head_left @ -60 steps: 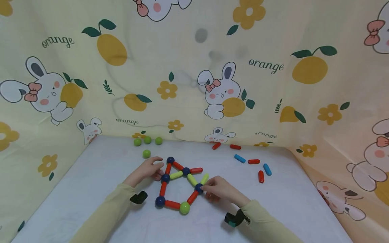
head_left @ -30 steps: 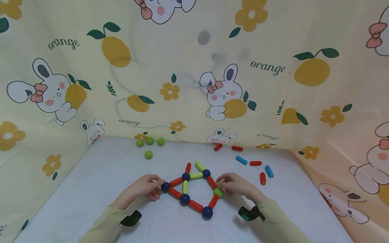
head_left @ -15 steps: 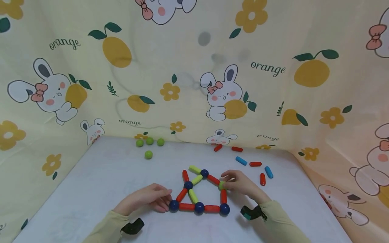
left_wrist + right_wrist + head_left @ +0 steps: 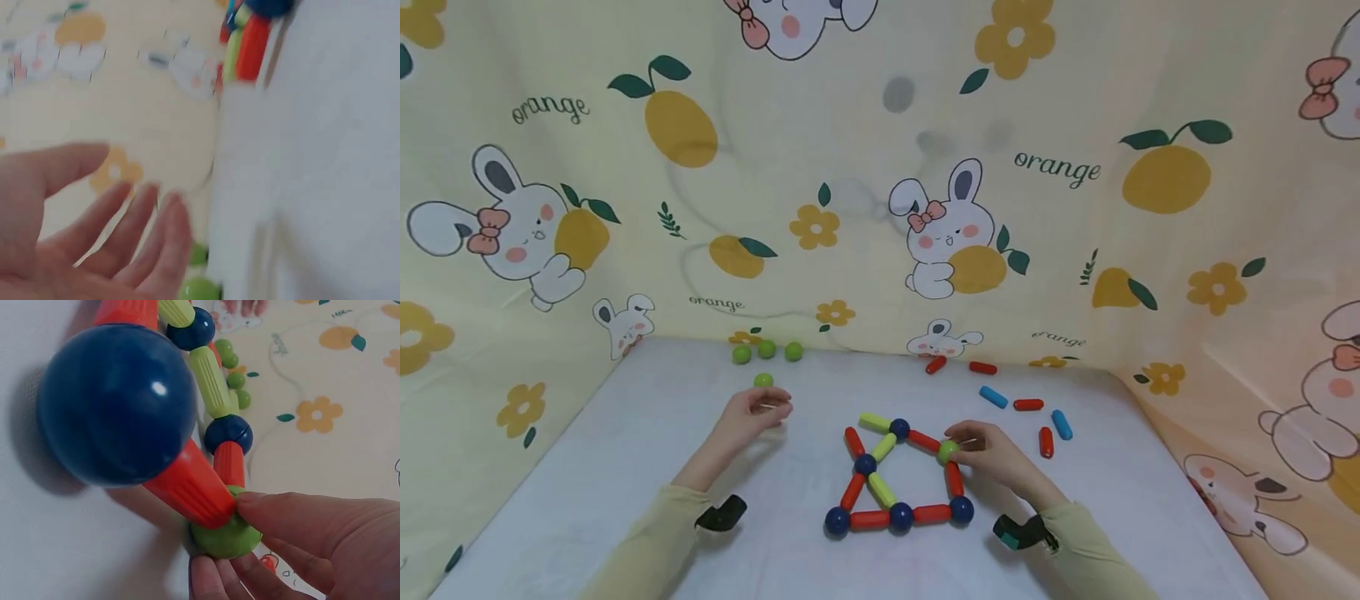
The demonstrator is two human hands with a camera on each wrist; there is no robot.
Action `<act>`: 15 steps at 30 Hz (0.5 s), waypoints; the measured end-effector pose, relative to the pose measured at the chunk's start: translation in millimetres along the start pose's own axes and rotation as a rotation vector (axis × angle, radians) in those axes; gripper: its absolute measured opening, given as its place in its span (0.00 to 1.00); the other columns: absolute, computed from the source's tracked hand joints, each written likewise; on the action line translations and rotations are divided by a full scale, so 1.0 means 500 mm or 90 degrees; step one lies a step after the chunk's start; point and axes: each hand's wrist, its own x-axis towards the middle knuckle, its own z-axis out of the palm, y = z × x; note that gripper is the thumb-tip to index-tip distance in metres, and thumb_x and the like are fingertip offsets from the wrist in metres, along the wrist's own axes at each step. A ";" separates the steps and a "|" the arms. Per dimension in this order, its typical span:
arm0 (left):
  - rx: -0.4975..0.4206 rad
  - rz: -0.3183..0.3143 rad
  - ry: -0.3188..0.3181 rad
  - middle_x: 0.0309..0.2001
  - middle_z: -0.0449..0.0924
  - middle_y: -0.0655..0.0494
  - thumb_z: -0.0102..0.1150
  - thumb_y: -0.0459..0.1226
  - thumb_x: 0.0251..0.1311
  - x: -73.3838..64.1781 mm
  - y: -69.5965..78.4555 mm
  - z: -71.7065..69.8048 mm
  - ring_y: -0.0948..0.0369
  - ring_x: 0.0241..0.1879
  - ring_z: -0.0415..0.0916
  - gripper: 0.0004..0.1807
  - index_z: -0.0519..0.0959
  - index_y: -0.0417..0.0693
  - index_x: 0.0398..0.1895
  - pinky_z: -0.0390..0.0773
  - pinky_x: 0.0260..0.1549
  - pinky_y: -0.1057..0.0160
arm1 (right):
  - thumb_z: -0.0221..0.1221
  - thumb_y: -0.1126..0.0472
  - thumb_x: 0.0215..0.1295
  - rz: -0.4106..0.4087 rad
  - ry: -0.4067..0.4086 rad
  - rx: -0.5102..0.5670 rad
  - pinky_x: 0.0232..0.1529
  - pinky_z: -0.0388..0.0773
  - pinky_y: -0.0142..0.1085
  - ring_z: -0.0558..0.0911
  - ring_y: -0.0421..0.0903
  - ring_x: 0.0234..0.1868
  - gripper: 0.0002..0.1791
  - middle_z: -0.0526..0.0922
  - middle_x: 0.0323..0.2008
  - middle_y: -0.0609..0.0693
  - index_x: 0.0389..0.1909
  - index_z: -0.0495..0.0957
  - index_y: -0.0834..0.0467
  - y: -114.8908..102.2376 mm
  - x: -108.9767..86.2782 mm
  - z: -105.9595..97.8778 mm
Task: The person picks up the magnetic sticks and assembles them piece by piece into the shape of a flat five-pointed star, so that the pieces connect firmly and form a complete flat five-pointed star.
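A flat frame of magnetic rods and balls lies on the table, with red rods [image 4: 869,521], yellow-green rods [image 4: 882,490] and dark blue balls [image 4: 900,517]. At its right corner, my right hand [image 4: 996,458] pinches the green ball [image 4: 222,540] between thumb and fingers; red rods run from this ball to two blue balls. My left hand [image 4: 747,423] is off the frame, fingers relaxed and holding nothing. Just beyond its fingers is a loose green ball [image 4: 763,380], partly covered by the hand in the head view. The left wrist view shows the fingers [image 4: 134,231] spread and blurred.
Several more green balls [image 4: 767,349] sit at the back left of the white table [image 4: 647,400]. Loose red rods [image 4: 1028,405] and blue rods [image 4: 993,397] lie at the back right. A patterned cloth [image 4: 850,275] rises behind and at both sides.
The frame has been turned round on the table, and the right hand has moved to its green ball. The left hand has let go of a blue ball and moved back toward the loose green balls.
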 end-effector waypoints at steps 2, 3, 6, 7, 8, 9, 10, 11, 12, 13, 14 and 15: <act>0.032 0.022 0.079 0.48 0.78 0.39 0.61 0.33 0.61 0.023 -0.007 -0.020 0.46 0.47 0.76 0.18 0.74 0.31 0.52 0.78 0.45 0.56 | 0.64 0.59 0.61 -0.001 0.002 -0.003 0.50 0.77 0.44 0.77 0.50 0.48 0.21 0.80 0.48 0.51 0.54 0.76 0.61 0.001 -0.001 0.001; 0.052 0.026 0.108 0.50 0.77 0.38 0.61 0.32 0.61 0.033 -0.012 -0.028 0.45 0.49 0.75 0.18 0.74 0.32 0.53 0.77 0.47 0.55 | 0.64 0.59 0.61 0.000 0.003 -0.003 0.50 0.77 0.44 0.77 0.50 0.48 0.21 0.79 0.48 0.51 0.54 0.76 0.61 0.002 -0.001 0.001; 0.138 0.042 0.139 0.57 0.70 0.35 0.61 0.30 0.60 0.064 -0.033 -0.045 0.40 0.56 0.68 0.23 0.71 0.33 0.58 0.73 0.52 0.48 | 0.64 0.59 0.62 -0.009 0.003 -0.009 0.50 0.77 0.45 0.77 0.52 0.49 0.21 0.79 0.48 0.52 0.54 0.76 0.62 0.002 -0.002 0.001; 0.162 0.045 0.139 0.59 0.68 0.33 0.61 0.30 0.59 0.073 -0.041 -0.048 0.39 0.57 0.66 0.24 0.70 0.33 0.59 0.71 0.53 0.46 | 0.64 0.59 0.62 -0.010 0.002 -0.010 0.50 0.77 0.45 0.77 0.52 0.49 0.21 0.79 0.48 0.52 0.54 0.76 0.62 0.003 -0.001 0.001; 0.190 0.045 0.132 0.60 0.67 0.33 0.61 0.30 0.59 0.082 -0.048 -0.050 0.38 0.58 0.65 0.25 0.69 0.32 0.60 0.69 0.54 0.44 | 0.64 0.59 0.62 -0.010 0.002 -0.011 0.50 0.77 0.45 0.77 0.51 0.49 0.21 0.79 0.48 0.52 0.54 0.76 0.62 0.004 -0.001 0.001; 0.214 0.038 0.124 0.60 0.65 0.32 0.60 0.30 0.59 0.089 -0.054 -0.050 0.37 0.59 0.63 0.26 0.69 0.33 0.61 0.67 0.56 0.43 | 0.64 0.59 0.62 -0.009 -0.001 -0.009 0.51 0.76 0.45 0.77 0.51 0.49 0.21 0.79 0.48 0.52 0.54 0.76 0.61 0.004 -0.001 0.001; 0.235 0.036 0.113 0.61 0.65 0.31 0.60 0.29 0.59 0.096 -0.059 -0.049 0.36 0.60 0.62 0.26 0.68 0.32 0.61 0.65 0.57 0.42 | 0.64 0.59 0.62 -0.009 -0.001 -0.009 0.51 0.76 0.45 0.77 0.51 0.49 0.21 0.79 0.48 0.51 0.54 0.76 0.61 0.005 0.000 0.001; 0.245 0.027 0.101 0.61 0.65 0.31 0.60 0.29 0.59 0.102 -0.063 -0.047 0.37 0.60 0.62 0.26 0.68 0.32 0.61 0.64 0.58 0.42 | 0.64 0.59 0.62 -0.008 -0.002 -0.009 0.51 0.76 0.45 0.77 0.51 0.49 0.20 0.79 0.48 0.51 0.54 0.76 0.61 0.006 0.000 0.001; 0.253 0.016 0.092 0.60 0.65 0.31 0.60 0.29 0.59 0.107 -0.066 -0.045 0.37 0.60 0.62 0.26 0.69 0.32 0.61 0.63 0.59 0.42 | 0.64 0.59 0.62 -0.009 -0.003 -0.010 0.51 0.76 0.45 0.77 0.50 0.49 0.21 0.79 0.48 0.51 0.54 0.76 0.61 0.006 0.001 0.001; 0.255 0.007 0.085 0.59 0.66 0.32 0.60 0.28 0.58 0.111 -0.068 -0.041 0.38 0.60 0.62 0.25 0.69 0.31 0.60 0.63 0.60 0.42 | 0.64 0.59 0.62 -0.007 -0.003 -0.008 0.51 0.76 0.44 0.77 0.50 0.49 0.20 0.79 0.48 0.51 0.54 0.76 0.61 0.006 0.001 0.001; 0.254 -0.005 0.077 0.59 0.67 0.32 0.59 0.27 0.58 0.114 -0.069 -0.037 0.39 0.60 0.63 0.25 0.70 0.31 0.60 0.63 0.60 0.43 | 0.64 0.59 0.62 -0.008 -0.003 -0.009 0.51 0.76 0.44 0.77 0.50 0.49 0.20 0.79 0.48 0.51 0.54 0.76 0.61 0.007 0.002 0.001; 0.254 -0.013 0.072 0.58 0.67 0.32 0.59 0.26 0.57 0.116 -0.069 -0.032 0.40 0.59 0.64 0.24 0.70 0.31 0.59 0.64 0.59 0.44 | 0.64 0.59 0.62 -0.008 -0.002 -0.009 0.50 0.77 0.44 0.77 0.50 0.49 0.20 0.79 0.48 0.51 0.54 0.76 0.61 0.007 0.001 0.000</act>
